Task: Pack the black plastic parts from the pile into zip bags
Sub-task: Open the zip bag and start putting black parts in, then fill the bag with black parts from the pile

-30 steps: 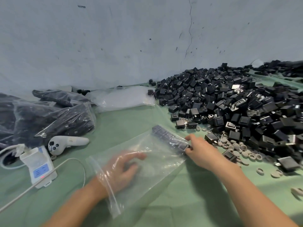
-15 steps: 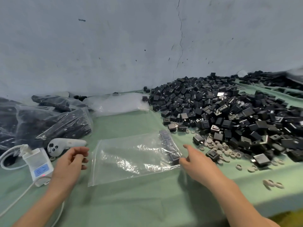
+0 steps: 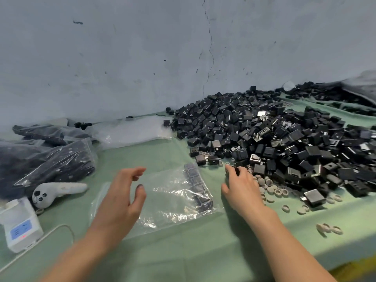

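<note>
Two hands | left hand (image 3: 122,196) open over zip bag (image 3: 175,200) | right hand (image 3: 242,190) at pile (image 3: 274,135)

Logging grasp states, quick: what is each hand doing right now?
Left hand: open, holds nothing, over the zip bag.
Right hand: at the edge of the pile; any grip cannot be told.

Blk parts (image 3: 284,143), clear zip bag (image 3: 173,202), green cloth (image 3: 183,259), grey-blue wall (image 3: 122,58).
</note>
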The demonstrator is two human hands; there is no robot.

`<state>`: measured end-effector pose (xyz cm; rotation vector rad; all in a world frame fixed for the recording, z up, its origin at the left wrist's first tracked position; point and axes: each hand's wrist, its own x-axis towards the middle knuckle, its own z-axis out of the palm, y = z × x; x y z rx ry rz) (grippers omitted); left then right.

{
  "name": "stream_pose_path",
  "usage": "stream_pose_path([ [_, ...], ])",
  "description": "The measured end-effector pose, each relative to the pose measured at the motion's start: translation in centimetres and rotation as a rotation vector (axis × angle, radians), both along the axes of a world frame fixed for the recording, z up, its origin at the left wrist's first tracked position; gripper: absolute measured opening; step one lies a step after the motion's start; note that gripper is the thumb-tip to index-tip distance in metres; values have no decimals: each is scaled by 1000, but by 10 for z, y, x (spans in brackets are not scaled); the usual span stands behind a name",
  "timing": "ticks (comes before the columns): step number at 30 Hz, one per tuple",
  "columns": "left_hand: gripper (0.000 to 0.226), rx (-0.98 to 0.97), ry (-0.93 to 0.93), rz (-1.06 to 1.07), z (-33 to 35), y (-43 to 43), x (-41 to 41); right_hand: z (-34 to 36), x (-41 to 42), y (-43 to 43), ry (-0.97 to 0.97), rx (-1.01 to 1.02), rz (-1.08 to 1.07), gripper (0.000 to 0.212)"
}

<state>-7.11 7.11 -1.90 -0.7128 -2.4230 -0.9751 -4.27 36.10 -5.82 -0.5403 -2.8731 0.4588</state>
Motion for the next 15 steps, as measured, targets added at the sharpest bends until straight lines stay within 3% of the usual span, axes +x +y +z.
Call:
stream_pose_path([
  [7,64,-234,-221,-189,4,136,-63,-10,-18,17,223,73,-4,22],
  [11,89,-450,-367,-124,-11,197,-106,-15,-21,30,275,136,53,29],
  [15,71,-437,-390,-28,-32,239,-132,-21,-21,39,325,140,166,37],
])
